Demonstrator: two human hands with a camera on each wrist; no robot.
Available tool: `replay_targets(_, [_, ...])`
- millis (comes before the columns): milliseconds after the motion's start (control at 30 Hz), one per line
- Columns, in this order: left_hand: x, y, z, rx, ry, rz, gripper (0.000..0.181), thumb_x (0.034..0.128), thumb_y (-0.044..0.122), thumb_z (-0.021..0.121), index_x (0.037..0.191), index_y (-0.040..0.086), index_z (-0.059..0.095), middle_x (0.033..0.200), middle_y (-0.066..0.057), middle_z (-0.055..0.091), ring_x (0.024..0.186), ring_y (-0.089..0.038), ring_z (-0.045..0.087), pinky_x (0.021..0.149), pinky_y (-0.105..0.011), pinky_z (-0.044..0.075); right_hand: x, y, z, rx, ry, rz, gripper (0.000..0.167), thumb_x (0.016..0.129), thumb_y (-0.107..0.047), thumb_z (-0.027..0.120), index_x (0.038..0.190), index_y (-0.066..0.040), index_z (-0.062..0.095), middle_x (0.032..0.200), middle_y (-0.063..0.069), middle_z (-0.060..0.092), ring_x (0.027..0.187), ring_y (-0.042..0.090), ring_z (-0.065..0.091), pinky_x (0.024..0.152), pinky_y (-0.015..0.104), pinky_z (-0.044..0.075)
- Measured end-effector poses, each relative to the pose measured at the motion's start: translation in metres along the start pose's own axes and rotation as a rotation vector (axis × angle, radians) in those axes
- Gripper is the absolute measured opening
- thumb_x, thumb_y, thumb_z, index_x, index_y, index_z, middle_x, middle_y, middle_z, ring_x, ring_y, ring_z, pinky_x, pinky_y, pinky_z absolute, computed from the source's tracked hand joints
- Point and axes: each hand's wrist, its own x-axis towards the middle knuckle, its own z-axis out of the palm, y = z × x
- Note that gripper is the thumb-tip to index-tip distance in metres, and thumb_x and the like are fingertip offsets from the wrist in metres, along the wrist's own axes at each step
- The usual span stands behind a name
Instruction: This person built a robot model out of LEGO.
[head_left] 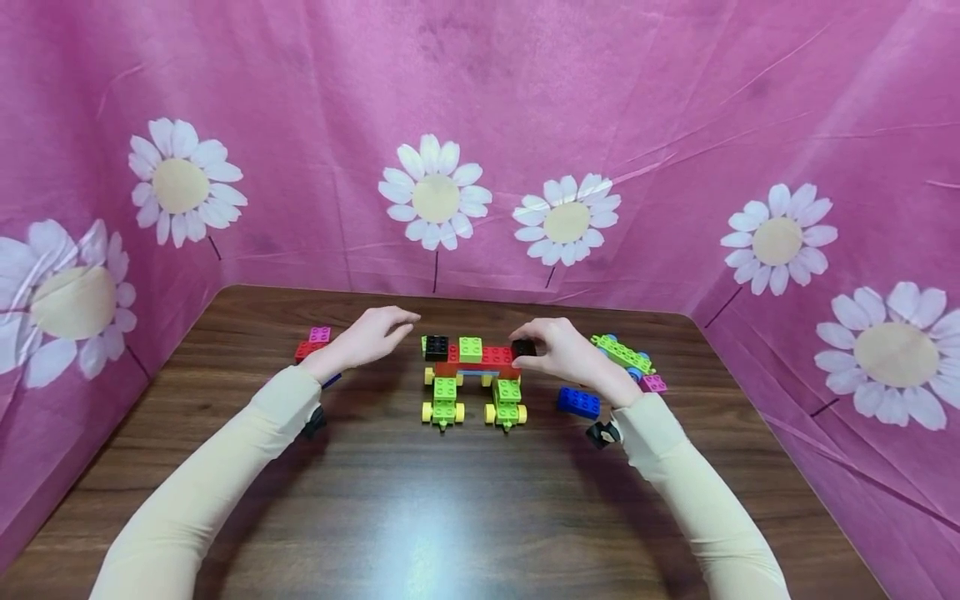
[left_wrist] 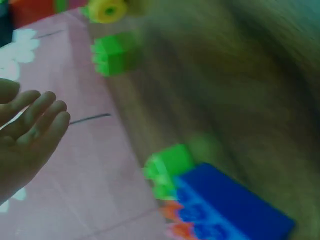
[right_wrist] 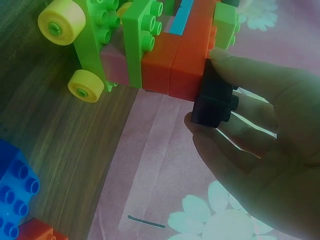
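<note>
A model of toy bricks with a red body (head_left: 497,357) stands mid-table on green bases with yellow wheels (head_left: 427,412). One black brick (head_left: 437,347) and a green brick (head_left: 470,348) are on its top. At the model's right end, my right hand (head_left: 558,350) pinches another black brick (right_wrist: 212,100) between thumb and fingers, against the red brick (right_wrist: 187,62). My left hand (head_left: 372,335) is held in the air left of the model, fingers extended and touching nothing; the left wrist view shows this hand (left_wrist: 32,135) with nothing in it.
A blue brick (head_left: 578,402) lies right of the model, with a green wheeled base (head_left: 622,354) and a pink brick (head_left: 654,383) beyond. Red (head_left: 306,350) and pink (head_left: 320,334) bricks lie at the left, partly behind my left arm. A pink flowered cloth (head_left: 495,100) surrounds the table's back and sides.
</note>
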Motion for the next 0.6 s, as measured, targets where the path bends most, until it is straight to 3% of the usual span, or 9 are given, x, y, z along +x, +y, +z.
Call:
replay_targets(200, [-0.005,-0.022,0.02,0.152,-0.169,0.158,0.037,0.0932,-0.009,0.05,0.129,-0.014,0.057,0.132,-0.031,0.059,0.125,-0.045,0.057,0.107,-0.052,0.045,-0.001,-0.002,0.001,0.01,-0.015,0.025,0.034,0.084,-0.021,0.079,0.113,-0.005,0.072,0.1,0.007,0.073,0.078,0.024,0.059,0.067,0.026,0.049])
replay_targets(400, [-0.005,-0.025,0.026,0.219,-0.35,0.133,0.056,0.0873,-0.017,0.046,0.143,-0.007,0.046,0.153,-0.024,0.041,0.142,-0.045,0.039,0.113,-0.053,0.039,-0.001,-0.001,0.002,0.018,-0.018,0.038,0.033,0.085,-0.022,0.078,0.114,-0.006,0.072,0.1,0.006,0.073,0.08,0.027,0.06,0.068,0.028,0.05])
replay_targets(500, [-0.004,-0.025,0.025,0.252,-0.377,0.127,0.059,0.0862,-0.017,0.047,0.144,-0.004,0.047,0.154,-0.021,0.041,0.143,-0.042,0.038,0.111,-0.052,0.042,-0.001,-0.001,0.002,0.016,-0.019,0.039,0.033,0.085,-0.022,0.078,0.114,-0.007,0.072,0.1,0.006,0.073,0.079,0.026,0.06,0.068,0.026,0.049])
replay_targets(600, [-0.004,-0.026,0.022,0.282,-0.358,0.138,0.054,0.089,-0.014,0.048,0.142,-0.003,0.05,0.151,-0.021,0.046,0.141,-0.041,0.042,0.112,-0.052,0.041,-0.002,0.0,0.001,0.012,-0.016,0.037,0.033,0.085,-0.022,0.078,0.113,-0.007,0.072,0.1,0.006,0.073,0.078,0.025,0.06,0.068,0.026,0.05])
